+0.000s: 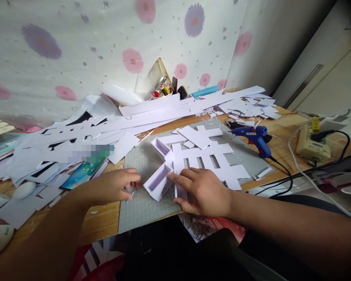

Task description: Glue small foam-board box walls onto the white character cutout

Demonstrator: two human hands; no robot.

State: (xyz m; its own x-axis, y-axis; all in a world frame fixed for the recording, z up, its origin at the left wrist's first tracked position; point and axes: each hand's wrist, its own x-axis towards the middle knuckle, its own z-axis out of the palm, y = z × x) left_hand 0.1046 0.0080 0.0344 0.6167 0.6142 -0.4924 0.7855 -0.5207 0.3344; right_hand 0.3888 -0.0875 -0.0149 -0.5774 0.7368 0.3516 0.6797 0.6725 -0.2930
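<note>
One hand on the white sheet, one hand over the mat

The right hand [205, 191] reaches over the near end of a white cut sheet [203, 151]. Its thumb and pointing finger are spread apart, and the pointing finger's tip is at the edge of a small white box [162, 188]. The left hand [117, 185] is curled above the gray mat [146, 214], beside that box. I can't tell if it pinches a tiny scrap.

The sheet lies on the mat, with a second box [160, 149] just past the first. The step now looks like keeping the sheet and box in place. The next move seems to need a soft touch, so the thin walls don't bend.

Farther out, a blue glue gun [257, 139] sits on the right, and a phone [89, 171] lies on the left.
</note>
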